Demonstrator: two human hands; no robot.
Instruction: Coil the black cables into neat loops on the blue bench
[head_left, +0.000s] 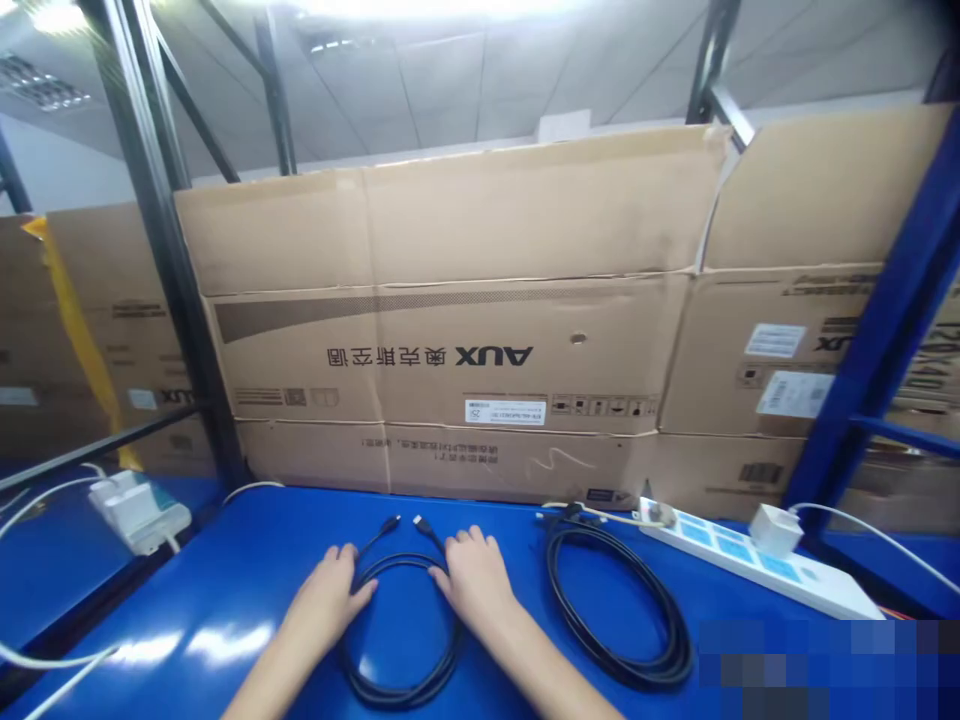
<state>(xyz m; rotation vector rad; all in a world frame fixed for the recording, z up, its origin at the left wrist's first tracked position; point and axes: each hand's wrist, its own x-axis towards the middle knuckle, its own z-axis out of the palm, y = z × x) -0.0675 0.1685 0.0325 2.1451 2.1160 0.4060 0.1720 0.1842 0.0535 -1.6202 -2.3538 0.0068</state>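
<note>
A coiled black USB cable (401,695) lies on the blue tabletop between my hands. Its two plug ends stick out at the top of the loop: a small dark plug (390,523) on the left and a wider plug with a pale metal tip (422,524) on the right. My left hand (328,597) is closed over the left side of the coil, thumb toward the middle. On the opposite side my right hand (478,580) grips the coil, its thumb also pointing inward. The undersides of both hands are hidden.
To the right lies a second, thicker black cable coil (671,650). Behind it stands a white power strip (825,588) with a plugged-in adapter (776,530). A cardboard sheet (450,230) walls off the back. Metal posts (172,270) flank the table; another adapter (135,508) sits left.
</note>
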